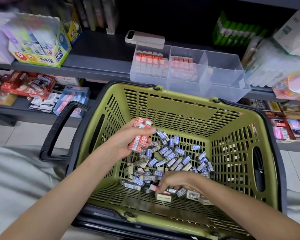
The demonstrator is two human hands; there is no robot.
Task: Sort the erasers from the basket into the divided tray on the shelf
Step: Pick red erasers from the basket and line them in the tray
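Head view: both hands reach into the green basket.
The left hand, raised, grips a stack of red-sleeved erasers. The right hand, low by the near wall, pinches a pink-ended eraser. Blue and grey-sleeved erasers litter the basket floor. Behind, on the shelf, the clear divided tray holds red erasers in its two left compartments.

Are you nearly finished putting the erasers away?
Not yet. Two sections of the divided tray already hold red erasers; the rest look empty. The left hand holds a bunch of red erasers, the right hand reaches into the basket, where a pile of blue and grey erasers waits.
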